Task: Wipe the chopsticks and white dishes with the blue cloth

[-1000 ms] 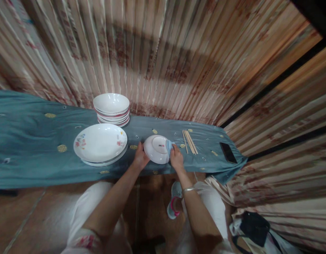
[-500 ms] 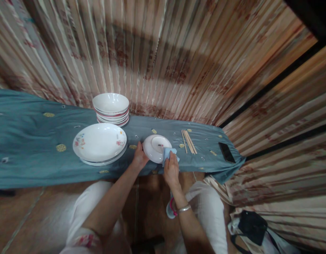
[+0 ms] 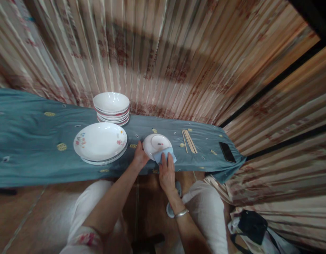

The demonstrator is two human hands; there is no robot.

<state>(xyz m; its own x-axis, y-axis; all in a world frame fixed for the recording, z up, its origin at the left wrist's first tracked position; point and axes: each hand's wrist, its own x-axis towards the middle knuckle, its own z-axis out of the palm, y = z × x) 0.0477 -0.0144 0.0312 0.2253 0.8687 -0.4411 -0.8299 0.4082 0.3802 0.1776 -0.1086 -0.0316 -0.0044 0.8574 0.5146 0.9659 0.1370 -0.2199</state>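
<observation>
A small white bowl [image 3: 155,141] is turned so that its underside, with a foot ring and a small mark, faces me. My left hand [image 3: 140,156] grips its left rim. Against the bowl's lower right side my right hand [image 3: 167,173] presses a folded light-blue cloth [image 3: 165,155], its fingers lying over the cloth. Left of my hands is a stack of oval white plates [image 3: 101,141] with floral edges. Behind them stands a stack of white bowls [image 3: 111,103] with red-banded rims.
A teal cloth with yellow prints covers the narrow table [image 3: 28,141]. Several wooden chopsticks [image 3: 189,141] lie right of the bowl, and a black phone [image 3: 227,152] is near the right end. A pleated curtain [image 3: 157,60] hangs behind. A dark bag [image 3: 253,227] sits at lower right.
My right hand and the cloth have slid left and slightly down along the bowl's lower edge. My left hand keeps its hold on the rim.
</observation>
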